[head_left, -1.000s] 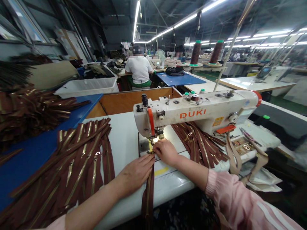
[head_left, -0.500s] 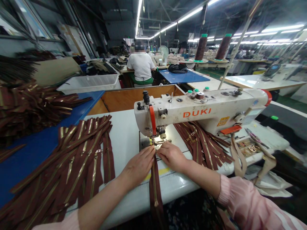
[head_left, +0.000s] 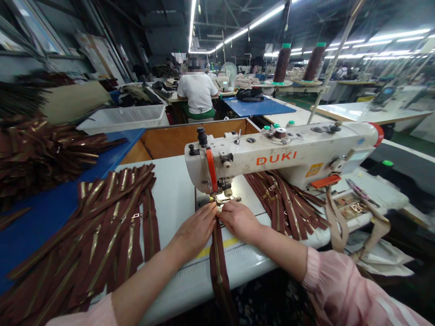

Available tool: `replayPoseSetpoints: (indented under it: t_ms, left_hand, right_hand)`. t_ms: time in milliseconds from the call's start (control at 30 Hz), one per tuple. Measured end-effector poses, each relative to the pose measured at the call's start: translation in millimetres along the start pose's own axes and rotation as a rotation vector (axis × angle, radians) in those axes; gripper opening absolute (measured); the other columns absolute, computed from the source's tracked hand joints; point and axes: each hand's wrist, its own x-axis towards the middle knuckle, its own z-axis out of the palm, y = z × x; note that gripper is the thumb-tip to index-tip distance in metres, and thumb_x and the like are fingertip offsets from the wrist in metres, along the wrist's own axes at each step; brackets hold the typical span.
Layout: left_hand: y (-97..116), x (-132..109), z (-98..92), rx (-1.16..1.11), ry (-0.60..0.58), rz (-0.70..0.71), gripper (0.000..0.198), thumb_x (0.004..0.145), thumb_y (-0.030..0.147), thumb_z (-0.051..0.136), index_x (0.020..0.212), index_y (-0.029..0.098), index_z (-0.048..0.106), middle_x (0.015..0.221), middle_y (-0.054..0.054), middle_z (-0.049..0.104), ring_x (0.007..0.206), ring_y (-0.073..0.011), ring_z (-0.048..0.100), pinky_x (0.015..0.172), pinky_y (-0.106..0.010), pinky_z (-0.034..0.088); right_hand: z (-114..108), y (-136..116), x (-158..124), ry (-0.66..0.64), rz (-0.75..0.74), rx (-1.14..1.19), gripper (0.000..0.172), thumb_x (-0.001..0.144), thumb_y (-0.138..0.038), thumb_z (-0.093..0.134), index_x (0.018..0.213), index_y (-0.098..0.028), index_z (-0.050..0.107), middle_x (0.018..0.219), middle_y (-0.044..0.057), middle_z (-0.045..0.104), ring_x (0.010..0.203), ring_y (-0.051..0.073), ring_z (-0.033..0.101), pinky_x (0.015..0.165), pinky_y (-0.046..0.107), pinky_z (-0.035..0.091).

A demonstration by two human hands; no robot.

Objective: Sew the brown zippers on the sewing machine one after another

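A brown zipper point(head_left: 218, 267) with gold teeth hangs over the table's front edge, its upper end under my fingers at the needle of a white sewing machine point(head_left: 278, 156). My left hand point(head_left: 197, 227) lies on the zipper's left side, fingers pressed together at its end. From the right, my right hand point(head_left: 240, 221) pinches the same end with bent fingers. Both hands' fingertips meet just in front of the lit presser foot point(head_left: 224, 199). The very tip of the zipper is hidden beneath the fingers.
Many brown zippers point(head_left: 112, 226) lie spread at left; another bunch point(head_left: 288, 203) lies behind the machine's arm. A small tray point(head_left: 353, 206) of metal parts and scissors point(head_left: 356, 188) sit at right. Thread cones point(head_left: 282, 65) stand behind. A person point(head_left: 197, 93) sits ahead.
The view has shifted slightly, moving the scene a little left. My hands stay at the presser foot on the zipper, with the right fingers slightly nearer the left ones.
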Motion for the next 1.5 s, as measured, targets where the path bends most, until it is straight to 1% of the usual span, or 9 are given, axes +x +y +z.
replayPoseSetpoints:
  t_ms: [200,300,367,533,700,867,1133,1300,1500]
  left_hand:
    - [5,-3,0.2,0.016,0.010,0.035,0.040,0.097,0.020,0.025,0.125,0.007,0.051,0.126,-0.017,0.060,0.123,-0.0225,0.050,0.099,-0.039,0.047]
    - [7,-5,1.4,0.030,0.015,0.045,0.040,0.097,0.019,0.025,0.125,0.007,0.052,0.127,-0.017,0.059,0.124,-0.0223,0.050,0.100,-0.039,0.047]
    - [7,-5,2.8,0.040,0.023,0.026,0.041,0.097,0.020,0.024,0.123,0.006,0.052,0.126,-0.018,0.059,0.123,-0.0228,0.051,0.099,-0.039,0.048]
    - [4,-5,4.8,0.010,0.003,-0.020,0.039,0.097,0.022,0.027,0.125,0.010,0.051,0.128,-0.016,0.058,0.124,-0.0226,0.050,0.099,-0.040,0.048]
    - [3,-1,2.0,-0.019,0.002,-0.036,0.038,0.096,0.021,0.028,0.124,0.008,0.050,0.126,-0.017,0.059,0.123,-0.0232,0.050,0.099,-0.040,0.047]
    - [4,2,-0.4,-0.041,0.002,-0.054,0.036,0.096,0.022,0.028,0.125,0.012,0.048,0.127,-0.015,0.057,0.124,-0.0228,0.049,0.099,-0.042,0.048]
    - [0,4,3.5,-0.089,0.011,-0.057,0.035,0.096,0.022,0.029,0.123,0.013,0.049,0.125,-0.015,0.058,0.123,-0.0239,0.050,0.099,-0.044,0.047]
    - [0,5,3.7,-0.061,0.034,-0.048,0.036,0.096,0.022,0.027,0.123,0.013,0.050,0.124,-0.015,0.059,0.121,-0.0236,0.052,0.098,-0.044,0.048]
    - [1,4,3.5,-0.063,0.058,-0.046,0.035,0.096,0.022,0.028,0.119,0.011,0.052,0.121,-0.015,0.061,0.118,-0.0237,0.054,0.097,-0.042,0.049]
  right_hand:
    - [-1,-2,-3,0.022,-0.044,0.037,0.018,0.090,-0.016,0.049,0.085,-0.013,0.065,0.082,0.008,0.062,0.081,0.020,0.050,0.075,0.030,0.041]
    - [-2,-3,-5,0.031,-0.059,0.066,0.014,0.088,-0.016,0.051,0.088,-0.013,0.065,0.085,0.009,0.062,0.084,0.021,0.050,0.077,0.031,0.041]
    - [-2,-3,-5,0.030,-0.053,0.071,0.015,0.088,-0.016,0.051,0.090,-0.013,0.065,0.087,0.009,0.062,0.086,0.021,0.050,0.079,0.032,0.041]
    - [-2,-3,-4,0.009,-0.015,0.075,0.016,0.089,-0.016,0.049,0.091,-0.014,0.065,0.084,0.009,0.060,0.085,0.021,0.049,0.078,0.031,0.041]
    - [-1,-3,-3,0.006,0.003,0.064,0.018,0.089,-0.016,0.048,0.090,-0.014,0.066,0.083,0.008,0.060,0.085,0.021,0.049,0.078,0.031,0.041]
    - [-2,-3,-2,-0.006,0.010,0.042,0.018,0.089,-0.016,0.048,0.092,-0.014,0.066,0.084,0.009,0.061,0.085,0.021,0.049,0.078,0.032,0.041]
    - [-2,-2,-1,-0.003,0.027,0.053,0.017,0.090,-0.018,0.050,0.092,-0.013,0.066,0.085,0.009,0.061,0.085,0.021,0.050,0.078,0.032,0.041]
    - [-2,-2,0,-0.006,0.026,0.036,0.021,0.091,-0.018,0.046,0.092,-0.014,0.066,0.086,0.009,0.061,0.086,0.022,0.049,0.079,0.033,0.041]
    - [-2,-3,0,-0.005,0.033,0.033,0.019,0.091,-0.018,0.047,0.093,-0.014,0.066,0.088,0.009,0.061,0.088,0.022,0.048,0.080,0.033,0.041]
